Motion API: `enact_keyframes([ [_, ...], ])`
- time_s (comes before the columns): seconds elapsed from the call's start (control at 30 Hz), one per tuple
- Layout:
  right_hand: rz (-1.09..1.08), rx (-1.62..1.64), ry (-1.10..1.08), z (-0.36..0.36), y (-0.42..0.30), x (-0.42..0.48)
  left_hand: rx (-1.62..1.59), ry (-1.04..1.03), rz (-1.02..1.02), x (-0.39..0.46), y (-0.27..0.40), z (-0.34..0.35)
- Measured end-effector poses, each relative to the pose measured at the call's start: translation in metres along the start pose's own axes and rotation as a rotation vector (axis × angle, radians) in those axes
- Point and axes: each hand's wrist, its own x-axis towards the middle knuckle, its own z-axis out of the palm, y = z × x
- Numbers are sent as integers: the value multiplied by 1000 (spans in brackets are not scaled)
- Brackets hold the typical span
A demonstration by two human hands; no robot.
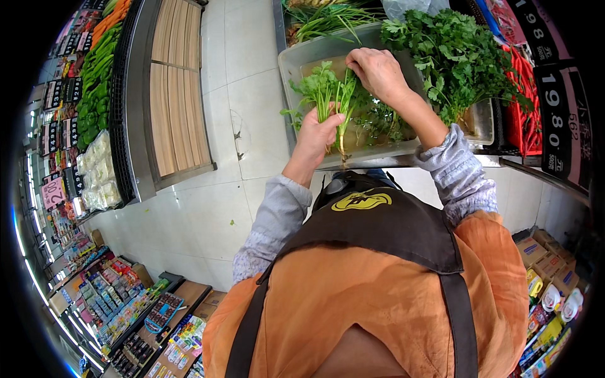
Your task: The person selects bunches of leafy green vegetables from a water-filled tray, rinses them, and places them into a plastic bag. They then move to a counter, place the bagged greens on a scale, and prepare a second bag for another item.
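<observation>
My left hand [317, 128] grips a small bunch of leafy coriander [322, 87] by its stems, above a translucent plastic tub [289, 71]. Pale roots hang below the fist, near the tub's front rim. My right hand [378, 73] has its fingertips pinched at the leafy top of one sprig [348, 87] standing apart from the rest of the bunch. Brownish water [364, 137] fills the tub, with loose coriander [385, 120] floating in it. To the right, a large heap of coriander [456, 56] rises from a second translucent tub [484, 125].
Green onions [331, 21] lie behind the tub, beside a clear plastic bag [411, 7]. Red chillies [524, 104] fill a red basket at right, near price signs [562, 123]. A slatted wooden stand [177, 90] and a vegetable rack with green peppers [94, 111] border the tiled floor [222, 198].
</observation>
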Motion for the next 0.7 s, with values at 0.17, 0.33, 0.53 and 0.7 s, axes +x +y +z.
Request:
enact_keyframes([
  [0.17,293,129,4,14,-5,-1,-33,15,3,6,13,-6],
  [0.33,278,-109,143,22,3,2,-52,-12,-23,7,24,-10],
  [0.53,476,16,28,2,17,-5,-165,-46,-75,-2,34,-24],
  [0.7,527,-91,-403,-11,13,-31,-355,-151,-92,1,37,-37],
])
